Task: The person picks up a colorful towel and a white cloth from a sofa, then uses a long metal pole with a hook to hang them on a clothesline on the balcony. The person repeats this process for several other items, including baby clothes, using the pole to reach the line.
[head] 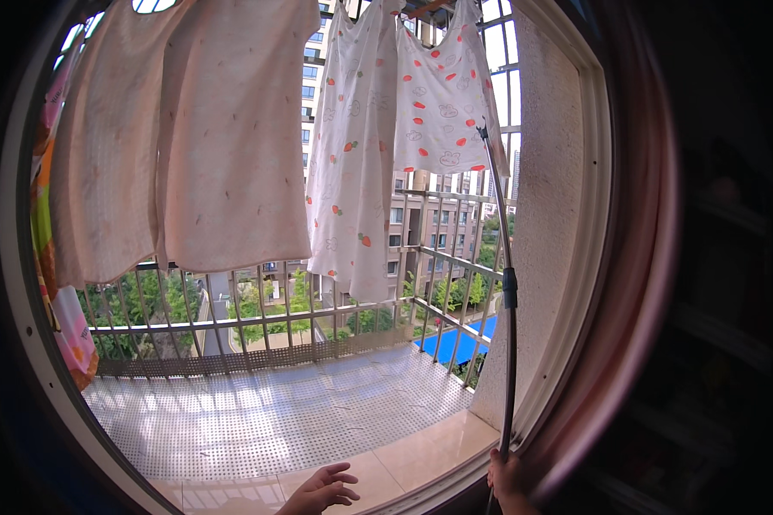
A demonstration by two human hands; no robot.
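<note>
My right hand (506, 475) grips the lower part of a telescopic clothes pole (510, 360) at the window's right side. The pole stands nearly upright, and its forked hook (483, 132) is in front of a white garment with strawberry and rabbit prints (441, 109). Whether hook and cloth touch, I cannot tell. Low in the middle, my left hand (327, 487) holds nothing, its fingers apart above the tiled sill (386, 460). Left of the strawberry garment hangs a longer white one with a carrot-like print (354, 161). Two pale pink garments (238, 141) hang farther left.
A metal-bar cage (283, 318) with a perforated metal floor (270, 412) encloses the space outside. The window frame (596, 193) and a rough wall (544, 212) bound the right side, beside a pink curtain (644, 225). A colourful printed cloth (74, 322) hangs at far left.
</note>
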